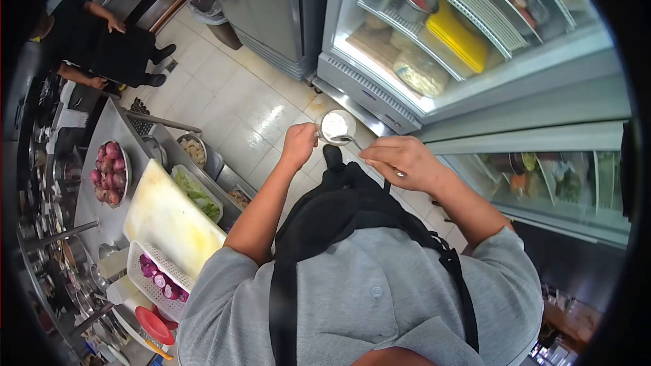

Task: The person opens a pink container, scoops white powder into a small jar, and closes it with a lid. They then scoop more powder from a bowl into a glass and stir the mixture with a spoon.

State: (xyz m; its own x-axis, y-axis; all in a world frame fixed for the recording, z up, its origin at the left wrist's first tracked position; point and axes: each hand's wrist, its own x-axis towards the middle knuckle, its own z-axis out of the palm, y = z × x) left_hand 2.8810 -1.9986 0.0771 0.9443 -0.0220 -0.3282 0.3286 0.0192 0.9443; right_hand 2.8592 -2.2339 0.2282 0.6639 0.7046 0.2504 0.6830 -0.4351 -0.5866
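In front of my body, my left hand (300,146) is closed around the handle of a clear-looking cup (322,137) that holds a white substance (336,123). I cannot make out whether the substance is a powder or a cream. My right hand (401,164) grips a metal spoon (355,142) from above, its bowl end at the cup's rim and over the white contents. The spoon's handle end shows below my fingers. Both hands are raised above the tiled floor, and the cup hangs free of any surface.
A glass-front fridge (369,95) stands ahead right, with a yellow container (458,37) inside. On the left counter are a cutting board (169,213), a bowl of red onions (108,175) and a white basket (159,278) of cut onions. Another person (95,44) stands far left.
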